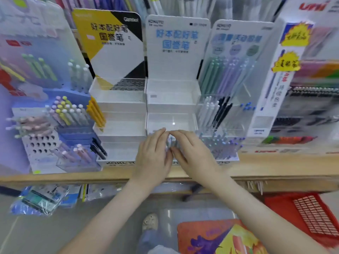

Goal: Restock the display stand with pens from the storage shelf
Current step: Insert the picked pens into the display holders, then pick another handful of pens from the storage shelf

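Note:
A white tiered display stand with a blue-lettered backboard sits on the wooden shelf; its upper two clear tiers hold no pens. My left hand and my right hand meet at its lowest front tier, fingertips touching, cupped around a small bunch of pale grey pens standing between them. The picture is blurred, so which hand grips the pens is unclear.
A yellow-and-black stand to the left holds a few yellow and black pens. Stands with pens stand at right and far left. The wooden shelf edge runs across. A red basket and packaged stock lie below.

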A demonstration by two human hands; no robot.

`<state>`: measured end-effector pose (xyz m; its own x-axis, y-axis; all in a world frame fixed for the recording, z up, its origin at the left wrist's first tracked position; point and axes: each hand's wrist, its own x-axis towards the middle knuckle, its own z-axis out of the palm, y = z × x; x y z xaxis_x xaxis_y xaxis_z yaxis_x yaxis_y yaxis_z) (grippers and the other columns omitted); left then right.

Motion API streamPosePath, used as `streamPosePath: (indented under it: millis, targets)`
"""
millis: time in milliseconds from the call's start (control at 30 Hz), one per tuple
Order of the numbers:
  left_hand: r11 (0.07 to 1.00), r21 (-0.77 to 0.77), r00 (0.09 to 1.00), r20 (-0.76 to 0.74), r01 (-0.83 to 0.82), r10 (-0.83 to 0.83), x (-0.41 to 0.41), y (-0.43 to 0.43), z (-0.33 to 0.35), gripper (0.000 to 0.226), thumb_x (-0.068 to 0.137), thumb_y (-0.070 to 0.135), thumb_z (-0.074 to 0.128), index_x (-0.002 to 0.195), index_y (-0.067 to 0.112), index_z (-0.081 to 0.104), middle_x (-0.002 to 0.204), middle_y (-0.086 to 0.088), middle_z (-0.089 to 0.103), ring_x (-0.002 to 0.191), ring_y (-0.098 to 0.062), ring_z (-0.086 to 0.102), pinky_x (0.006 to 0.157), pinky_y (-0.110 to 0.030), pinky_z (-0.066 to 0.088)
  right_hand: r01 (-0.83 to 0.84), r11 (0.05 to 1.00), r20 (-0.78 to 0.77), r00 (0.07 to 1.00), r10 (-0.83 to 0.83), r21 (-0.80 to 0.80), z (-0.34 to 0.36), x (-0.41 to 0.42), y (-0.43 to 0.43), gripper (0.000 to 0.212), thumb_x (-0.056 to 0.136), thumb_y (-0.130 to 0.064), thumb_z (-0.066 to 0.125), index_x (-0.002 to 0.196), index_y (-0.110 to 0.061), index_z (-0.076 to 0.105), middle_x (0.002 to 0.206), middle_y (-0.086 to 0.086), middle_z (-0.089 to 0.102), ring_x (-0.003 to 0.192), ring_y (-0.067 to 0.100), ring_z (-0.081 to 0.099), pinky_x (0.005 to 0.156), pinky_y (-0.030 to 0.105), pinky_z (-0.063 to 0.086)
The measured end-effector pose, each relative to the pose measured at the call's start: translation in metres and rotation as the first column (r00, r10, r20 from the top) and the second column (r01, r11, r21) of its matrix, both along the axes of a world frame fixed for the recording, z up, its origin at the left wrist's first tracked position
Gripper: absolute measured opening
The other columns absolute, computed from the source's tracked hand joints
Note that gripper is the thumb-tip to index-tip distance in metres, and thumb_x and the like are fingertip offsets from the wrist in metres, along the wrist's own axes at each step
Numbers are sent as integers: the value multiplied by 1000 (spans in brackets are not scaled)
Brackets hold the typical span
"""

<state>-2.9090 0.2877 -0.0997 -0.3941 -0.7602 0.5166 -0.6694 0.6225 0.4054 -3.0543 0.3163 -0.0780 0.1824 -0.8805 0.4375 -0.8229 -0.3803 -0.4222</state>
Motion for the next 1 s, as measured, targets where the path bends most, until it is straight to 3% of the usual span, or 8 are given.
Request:
streamPosePath:
  millis: [133,300,400,533,633,767,1000]
  targets:
    - [982,132,989,45,134,-141,-80,90,-27,46,84,17,45,122,-5,58,123,-20,60,114,-33,57,100,-37,39,126,989,-2,992,-127,81,-34,-77,104,39,90,-23,45,124,-6,51,115,11,60,108,25,53,91,34,45]
    - [928,287,949,134,237,-284,-162,173,-65,43,84,23,42,114,0,62,112,-14,66,100,-29,64,87,-33,47,248,940,-6,967,-254,235,-77,-156,206,40,87,-20,42,117,1,57,109,14,63,103,23,50,88,29,40]
    - [893,365,915,200,262,-351,-194,191,-83,42,84,25,41,112,1,62,107,-12,66,92,-28,65,76,-32,54,311,899,-71,950,-304,307,-101,-195,231,38,90,-22,42,116,1,58,109,13,63,102,28,57,86,32,46]
    - [855,420,849,289,303,-443,-232,184,-118,41,84,24,44,114,0,61,107,-13,65,91,-29,65,73,-32,55,375,852,-112,926,-360,365,-137,-243,229,34,88,-12,54,119,1,57,111,14,63,103,31,59,86,36,49]
    - [833,465,825,312,299,-470,-262,172,-157,43,81,14,62,121,-2,58,114,-16,63,99,-33,64,79,-36,53,409,811,-154,912,-380,418,-176,-279,221,35,88,-11,53,121,1,55,111,14,62,102,32,58,83,38,50]
    - [808,539,774,396,239,-493,-299,162,-210,52,96,17,45,145,3,33,147,-15,38,132,-32,40,105,-38,33,446,731,-197,893,-405,516,-243,-325,215,31,88,-5,55,118,1,55,105,16,60,97,36,56,78,43,50]
    - [789,608,788,443,88,-428,-342,142,-334,54,97,18,41,148,10,25,154,-8,27,138,-26,30,107,-36,29,493,603,-249,860,-445,627,-373,-381,188,31,93,-9,46,122,-2,49,112,17,53,104,36,49,77,40,43]
